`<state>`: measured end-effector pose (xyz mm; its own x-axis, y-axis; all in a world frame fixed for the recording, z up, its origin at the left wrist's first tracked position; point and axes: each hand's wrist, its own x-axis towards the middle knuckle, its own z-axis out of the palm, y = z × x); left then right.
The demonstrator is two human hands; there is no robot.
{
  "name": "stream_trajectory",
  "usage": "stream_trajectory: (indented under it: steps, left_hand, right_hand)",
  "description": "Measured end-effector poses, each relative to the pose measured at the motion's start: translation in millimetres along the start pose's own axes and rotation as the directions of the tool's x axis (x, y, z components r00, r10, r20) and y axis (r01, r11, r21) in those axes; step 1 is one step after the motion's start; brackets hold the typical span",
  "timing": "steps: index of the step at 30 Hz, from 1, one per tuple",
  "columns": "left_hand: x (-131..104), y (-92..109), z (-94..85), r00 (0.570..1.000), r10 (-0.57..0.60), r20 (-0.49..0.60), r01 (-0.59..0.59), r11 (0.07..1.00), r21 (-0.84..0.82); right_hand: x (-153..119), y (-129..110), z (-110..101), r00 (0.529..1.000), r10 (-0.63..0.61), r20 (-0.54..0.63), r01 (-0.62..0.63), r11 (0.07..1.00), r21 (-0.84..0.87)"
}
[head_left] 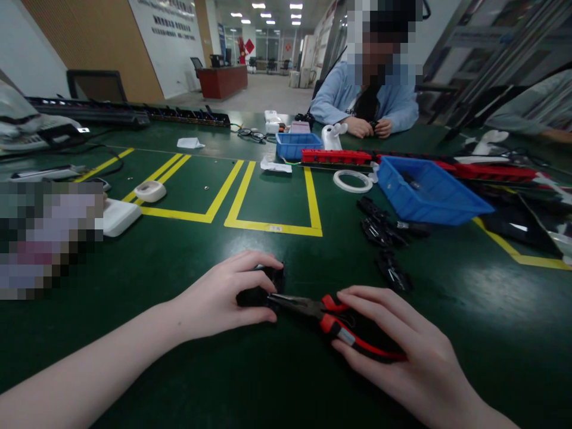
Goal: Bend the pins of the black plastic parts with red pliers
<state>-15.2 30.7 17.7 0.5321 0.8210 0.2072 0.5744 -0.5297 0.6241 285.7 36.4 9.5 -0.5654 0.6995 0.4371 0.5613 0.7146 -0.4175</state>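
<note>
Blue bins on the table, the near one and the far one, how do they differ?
The near bin looks larger in view; the far bin looks smaller. The near bin sits skewed, the far bin roughly square-on. Dark contents show in the near bin; the far bin's contents are unclear. Both are blue and open-topped.

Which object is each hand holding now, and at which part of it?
Right hand: red-and-black long-nose pliers, by the handles. Left hand: small black part, between thumb and fingers; its exact place is unclear.
</note>
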Motion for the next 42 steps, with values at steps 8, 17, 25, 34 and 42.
stream_trajectory:
  steps: [8, 17, 25, 34, 42]
  left_hand:
    - [1.7, 3.5, -2.8, 1.0, 0.009, 0.03, -0.008, 1.0, -0.004]
    - [1.8, 4.0, -4.8, 0.999, 0.016, 0.046, -0.016, 1.0, -0.003]
    - [1.6, 5.3, -5.1, 0.998, 0.044, 0.052, -0.045, 0.999, 0.017]
    - [1.5, 5.8, -5.0, 1.0, 0.002, 0.007, -0.003, 0.988, 0.157]
    - [0.7, 5.6, -4.0, 1.0, 0.01, -0.004, -0.009, 0.991, 0.132]
  right_hand:
    - [0.1, -0.9, -0.9, 0.999, -0.034, 0.006, 0.034, 0.998, -0.052]
    - [3.1, 0.5, -4.5, 0.998, -0.068, -0.007, 0.067, 0.996, -0.059]
    - [4.7, -4.3, -6.9, 0.994, -0.111, -0.001, 0.111, 0.988, -0.106]
    - [5.1, -4.6, -6.1, 0.986, -0.166, -0.017, 0.161, 0.975, -0.153]
    - [4.1, -0.3, -5.5, 0.992, -0.118, -0.037, 0.112, 0.986, -0.119]
